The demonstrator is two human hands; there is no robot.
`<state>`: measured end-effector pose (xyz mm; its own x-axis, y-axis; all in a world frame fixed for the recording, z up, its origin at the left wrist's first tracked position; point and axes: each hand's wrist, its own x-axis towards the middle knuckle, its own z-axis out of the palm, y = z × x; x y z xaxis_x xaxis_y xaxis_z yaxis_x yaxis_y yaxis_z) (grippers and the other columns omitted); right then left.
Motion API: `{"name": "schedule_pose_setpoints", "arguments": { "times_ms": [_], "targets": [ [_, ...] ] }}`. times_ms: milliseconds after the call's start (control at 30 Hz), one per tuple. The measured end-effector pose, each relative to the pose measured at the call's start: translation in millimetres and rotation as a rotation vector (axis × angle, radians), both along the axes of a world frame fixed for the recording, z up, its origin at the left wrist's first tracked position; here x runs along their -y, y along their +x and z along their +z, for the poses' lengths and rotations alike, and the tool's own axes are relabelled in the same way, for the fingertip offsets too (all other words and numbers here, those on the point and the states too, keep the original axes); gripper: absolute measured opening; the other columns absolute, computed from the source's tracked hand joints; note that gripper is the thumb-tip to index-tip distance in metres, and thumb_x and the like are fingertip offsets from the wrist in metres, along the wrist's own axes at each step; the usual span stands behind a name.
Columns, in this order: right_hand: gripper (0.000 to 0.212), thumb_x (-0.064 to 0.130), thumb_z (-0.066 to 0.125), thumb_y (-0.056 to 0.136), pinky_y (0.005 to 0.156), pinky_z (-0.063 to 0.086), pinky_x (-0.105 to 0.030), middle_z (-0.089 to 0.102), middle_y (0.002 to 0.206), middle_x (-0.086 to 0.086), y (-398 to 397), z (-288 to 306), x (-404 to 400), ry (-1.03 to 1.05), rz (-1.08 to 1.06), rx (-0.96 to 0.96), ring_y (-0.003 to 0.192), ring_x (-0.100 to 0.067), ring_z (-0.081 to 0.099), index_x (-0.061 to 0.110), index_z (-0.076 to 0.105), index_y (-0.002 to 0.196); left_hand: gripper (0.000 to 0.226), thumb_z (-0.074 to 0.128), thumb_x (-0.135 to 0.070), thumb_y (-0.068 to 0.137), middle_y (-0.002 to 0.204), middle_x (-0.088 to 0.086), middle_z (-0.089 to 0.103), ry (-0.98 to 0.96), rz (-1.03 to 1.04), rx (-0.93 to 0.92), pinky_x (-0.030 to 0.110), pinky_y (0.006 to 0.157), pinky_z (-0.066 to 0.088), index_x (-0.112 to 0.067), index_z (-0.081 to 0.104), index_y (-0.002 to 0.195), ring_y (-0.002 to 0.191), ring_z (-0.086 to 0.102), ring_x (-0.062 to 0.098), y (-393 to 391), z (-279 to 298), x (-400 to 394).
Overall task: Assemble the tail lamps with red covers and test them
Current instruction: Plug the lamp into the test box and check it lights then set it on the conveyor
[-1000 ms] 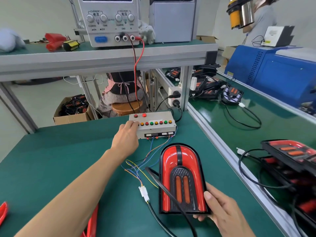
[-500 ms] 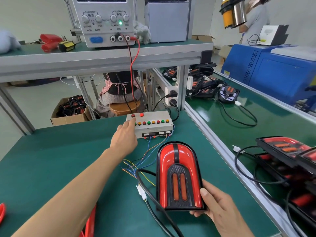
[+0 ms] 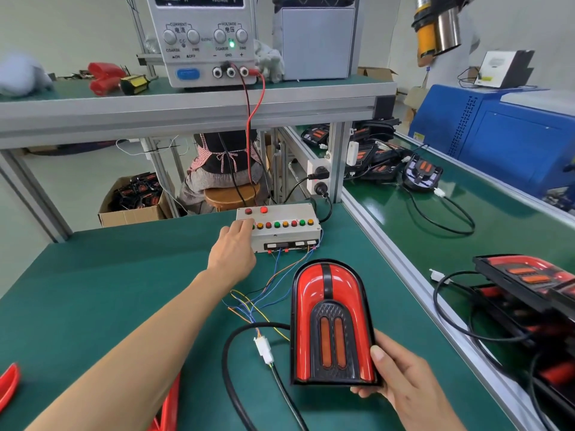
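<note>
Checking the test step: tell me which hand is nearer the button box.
Left. The left hand rests on the button box, fingers at its leftmost buttons. The right hand is well short of it, gripping the tail lamp at its near end.

Shiny plastic, soft mat, bare metal

The tail lamp (image 3: 331, 321) I hold has a smooth, shiny red plastic cover with a black middle part that looks bumpy and dull. The table top (image 3: 93, 290) is a flat green mat that does not shine much. The button box (image 3: 280, 228) looks like pale painted metal with little shiny plastic buttons. The cable (image 3: 230, 365) by my lamp is smooth black rubber or plastic. The shelf frame (image 3: 186, 110) is grey brushed metal. The box (image 3: 130, 213) on the floor is brown cardboard. The stool (image 3: 231, 195) behind looks like wood.
</note>
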<state>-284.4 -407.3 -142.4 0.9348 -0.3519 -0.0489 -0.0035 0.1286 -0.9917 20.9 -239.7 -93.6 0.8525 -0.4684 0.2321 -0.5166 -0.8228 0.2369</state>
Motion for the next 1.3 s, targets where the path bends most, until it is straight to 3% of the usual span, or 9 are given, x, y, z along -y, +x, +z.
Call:
{"name": "schedule_pose_setpoints", "arguments": {
  "times_ms": [200,500,833,1100,1300],
  "targets": [
    [0.040,0.024,0.052,0.095,0.066,0.059,-0.038,0.074,0.099,-0.028,0,-2,1,0.032,0.026,0.024,0.076,-0.040,0.070,0.030,0.069,0.131,0.072,0.055,-0.007,0.090,0.153,0.015,0.023,0.115,0.022,-0.008,0.042,0.086,0.054,-0.025,0.028,0.154,0.132,0.030,0.038,0,0,9],
    [0.040,0.023,0.051,0.096,0.066,0.059,-0.036,0.073,0.094,-0.030,0,-4,1,0.048,0.024,0.031,0.073,-0.039,0.070,0.029,0.068,0.131,0.069,0.057,-0.009,0.090,0.154,0.014,0.019,0.171,0.040,-0.052,0.045,0.087,0.054,-0.027,0.033,0.152,0.134,0.025,0.037,3,6,13],
    [0.047,0.024,0.052,0.092,0.065,0.058,-0.034,0.074,0.090,-0.028,1,-6,2,0.003,0.007,0.005,0.073,-0.039,0.070,0.020,0.059,0.138,0.074,0.055,-0.006,0.090,0.152,0.015,0.023,0.178,0.053,-0.044,0.042,0.086,0.053,-0.028,0.027,0.156,0.133,0.025,0.036,-1,3,13],
    [0.046,0.025,0.052,0.093,0.066,0.059,-0.035,0.074,0.095,-0.027,1,-8,4,0.001,0.024,0.011,0.076,-0.039,0.071,0.023,0.059,0.138,0.075,0.059,-0.009,0.089,0.152,0.016,0.021,0.187,0.058,-0.064,0.043,0.090,0.052,-0.028,0.028,0.154,0.133,0.028,0.037,-1,6,15],
    [0.042,0.026,0.050,0.097,0.068,0.057,-0.036,0.074,0.101,-0.026,1,-7,3,0.013,0.048,0.032,0.078,-0.039,0.070,0.042,0.064,0.133,0.063,0.056,-0.014,0.088,0.124,0.013,0.044,0.144,0.007,0.156,0.041,0.091,0.042,-0.025,0.038,0.148,0.110,0.047,0.032,-10,-2,26]
  ]
}}
